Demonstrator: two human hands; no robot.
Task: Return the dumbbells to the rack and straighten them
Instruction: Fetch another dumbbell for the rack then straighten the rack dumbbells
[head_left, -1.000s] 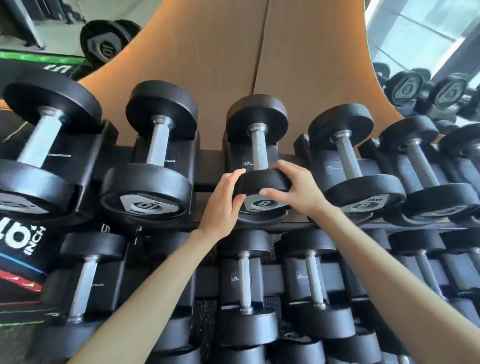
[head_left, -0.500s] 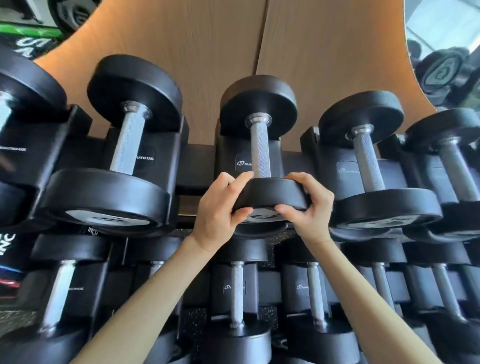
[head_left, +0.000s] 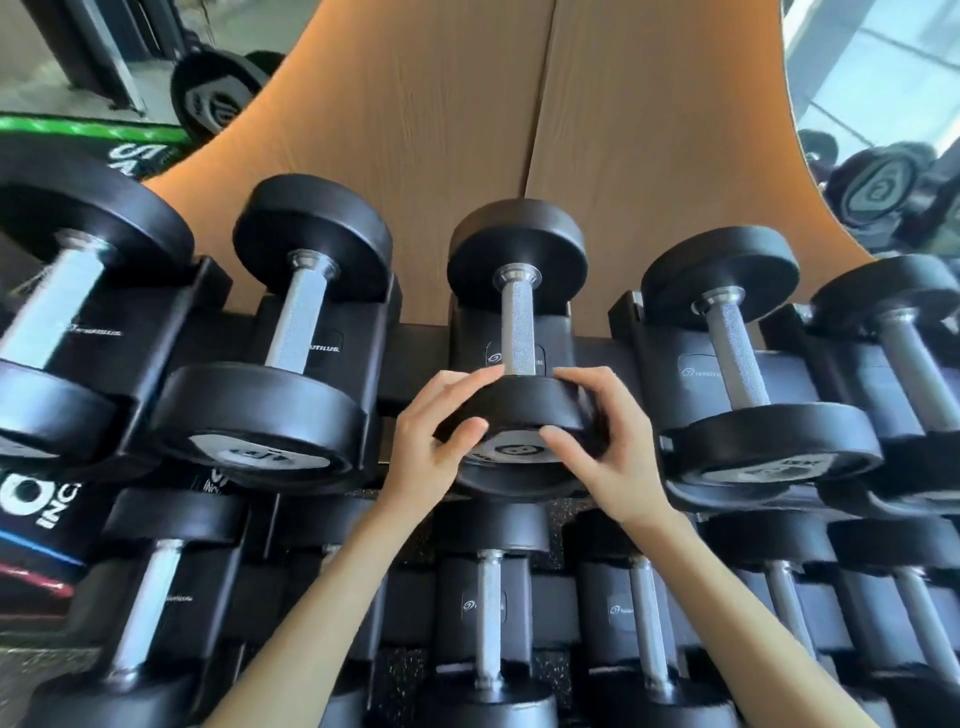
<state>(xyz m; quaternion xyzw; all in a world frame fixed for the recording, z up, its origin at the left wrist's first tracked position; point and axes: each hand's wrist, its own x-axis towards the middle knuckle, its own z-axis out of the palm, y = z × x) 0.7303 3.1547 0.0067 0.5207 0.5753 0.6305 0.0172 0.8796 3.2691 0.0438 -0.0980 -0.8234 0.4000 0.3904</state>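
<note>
now, left hand (head_left: 431, 441): grasping near head of centre dumbbell (head_left: 517, 332)
right hand (head_left: 608, 441): blurred, curled round same head
rack (head_left: 415, 358): mid-frame, dumbbell seated in cradle

Blur smears the fingers of the right hand (head_left: 610, 447) on the centre dumbbell (head_left: 517, 322), its end label partly covered by that thumb and the left hand (head_left: 431, 436). The leftmost dumbbell (head_left: 67, 306) runs off-frame; the lower-row dumbbells (head_left: 488, 613) are cropped at the bottom edge.
</note>
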